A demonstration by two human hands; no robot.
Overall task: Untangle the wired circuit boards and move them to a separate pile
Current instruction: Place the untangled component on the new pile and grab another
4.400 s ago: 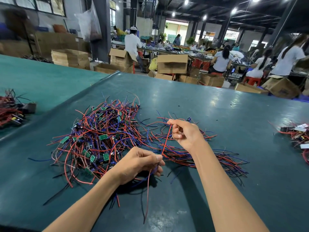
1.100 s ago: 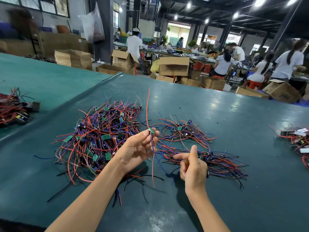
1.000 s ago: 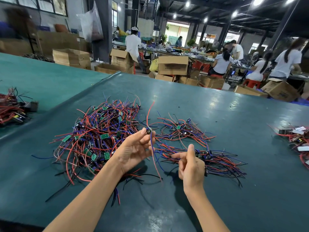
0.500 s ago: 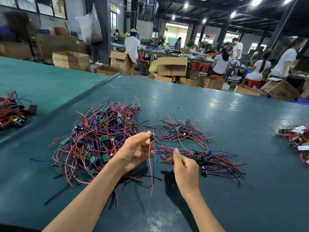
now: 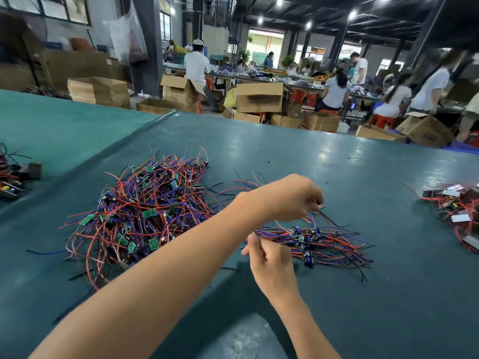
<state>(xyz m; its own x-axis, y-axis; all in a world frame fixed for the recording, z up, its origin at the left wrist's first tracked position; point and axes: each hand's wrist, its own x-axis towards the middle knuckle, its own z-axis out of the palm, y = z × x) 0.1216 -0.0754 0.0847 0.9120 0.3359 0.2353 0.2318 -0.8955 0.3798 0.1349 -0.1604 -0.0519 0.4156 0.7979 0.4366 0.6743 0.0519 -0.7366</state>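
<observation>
A big tangled heap of red, blue and black wires with small green circuit boards lies left of centre on the dark green table. To its right lies a smaller, flatter pile of wired boards. My left hand reaches across above that smaller pile, palm down, fingertips pinched on a wired circuit board whose thin wires trail from the fingers. My right hand hovers at the near left end of the smaller pile, fingers curled, thumb out, with nothing visible in it.
Another bundle of wired parts sits at the table's right edge, and one more on the neighbouring table at far left. Cardboard boxes and seated or standing workers fill the floor beyond the far edge.
My left hand has swung from in front of the tangled heap rightward across my right hand, carrying the wired board over the smaller pile. My right hand stayed low and curled in.
</observation>
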